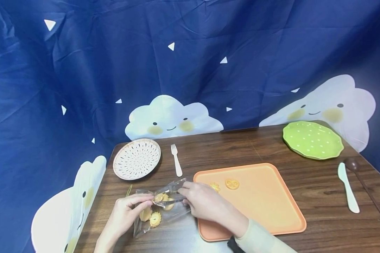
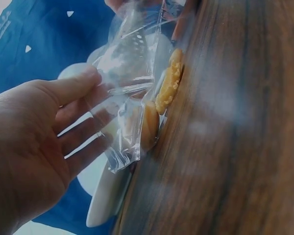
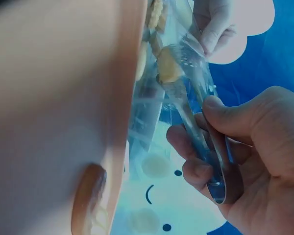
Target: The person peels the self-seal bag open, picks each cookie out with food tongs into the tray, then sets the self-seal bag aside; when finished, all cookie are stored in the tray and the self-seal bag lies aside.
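Observation:
My left hand (image 1: 121, 214) pinches the edge of a clear plastic bag (image 1: 142, 229) between thumb and fingers, its other fingers behind the film in the left wrist view. Several cookies lie inside the bag, among them a round, scalloped cookie (image 1: 155, 219). My right hand (image 1: 206, 202) grips metal tongs (image 3: 234, 183), thumb on one arm and fingers on the other. The tongs' tips reach into the bag, with a pale yellow cookie (image 3: 169, 65) right at them. On the orange tray (image 1: 256, 207) lie a pretzel-shaped cookie (image 1: 232, 183) and a flower-shaped cookie (image 1: 214, 187), partly hidden by my right hand.
Behind the bag stand a white patterned plate (image 1: 137, 159) and a white fork (image 1: 176, 160). At the right are a green dotted plate (image 1: 313, 140), a pale green knife (image 1: 348, 188) and a brown long-handled spoon (image 1: 365, 186). A blue curtain (image 1: 190, 52) hangs behind the wooden table.

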`<state>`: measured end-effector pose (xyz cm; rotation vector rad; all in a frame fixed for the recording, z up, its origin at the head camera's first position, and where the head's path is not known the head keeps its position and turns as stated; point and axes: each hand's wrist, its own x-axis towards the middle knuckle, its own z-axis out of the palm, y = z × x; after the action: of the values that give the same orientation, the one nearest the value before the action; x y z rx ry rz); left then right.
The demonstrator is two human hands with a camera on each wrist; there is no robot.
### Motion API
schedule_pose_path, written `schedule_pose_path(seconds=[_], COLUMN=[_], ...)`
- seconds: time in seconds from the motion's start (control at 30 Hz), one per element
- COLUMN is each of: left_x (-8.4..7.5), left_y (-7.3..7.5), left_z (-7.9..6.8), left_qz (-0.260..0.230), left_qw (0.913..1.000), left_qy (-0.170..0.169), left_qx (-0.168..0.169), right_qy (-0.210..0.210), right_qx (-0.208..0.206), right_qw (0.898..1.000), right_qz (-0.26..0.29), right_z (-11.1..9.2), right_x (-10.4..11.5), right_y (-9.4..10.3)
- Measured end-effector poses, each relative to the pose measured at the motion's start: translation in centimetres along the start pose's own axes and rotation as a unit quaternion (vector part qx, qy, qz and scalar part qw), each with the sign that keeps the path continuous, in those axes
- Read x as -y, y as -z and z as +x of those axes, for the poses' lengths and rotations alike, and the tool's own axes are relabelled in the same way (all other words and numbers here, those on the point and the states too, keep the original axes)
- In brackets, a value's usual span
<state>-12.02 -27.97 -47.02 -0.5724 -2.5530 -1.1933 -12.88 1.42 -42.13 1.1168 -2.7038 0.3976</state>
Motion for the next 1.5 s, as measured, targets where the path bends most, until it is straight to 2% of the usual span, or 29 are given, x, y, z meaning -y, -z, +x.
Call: schedule_pose_path(seconds=[0.33,0.53,0.7,0.9,1.07,1.33,1.5], left_x=[0.0,0.1,0.2,0.2,0.0,0.1,0.0], left_y=[0.0,0.0,-0.1,0.0,-0.1,-0.2,-0.1], left_z=[0.1,0.1,0.1,0.2,0.1,0.1,0.1], left_qz=[-0.007,-0.005,-0.005,-0.003,-0.003,-0.007,-0.005], left_qw=[0.9996,0.9996,0.9998,0.9999,0.9999,1.0000,0.9999], left_qy=[0.025,0.028,0.021,0.016,0.014,0.001,0.009], left_qx=[0.007,0.008,0.006,0.004,0.002,0.003,0.003], right_qy=[0.004,-0.007,-0.035,-0.058,-0.061,-0.079,-0.085], right_qx=[-0.028,-0.057,-0.060,-0.034,0.001,0.049,0.070], right_qw=[0.999,0.998,0.997,0.997,0.996,0.991,0.988], right_qz=[0.018,0.036,0.045,0.045,0.060,0.091,0.112], right_z=[-1.3,-3.2,-5.5,-8.1,-9.5,-10.9,-11.0], right_x=[-1.7,-3.7,-6.4,-9.7,-11.6,-13.6,-14.0], right_y=[1.5,3.2,4.6,6.9,8.3,8.9,8.6])
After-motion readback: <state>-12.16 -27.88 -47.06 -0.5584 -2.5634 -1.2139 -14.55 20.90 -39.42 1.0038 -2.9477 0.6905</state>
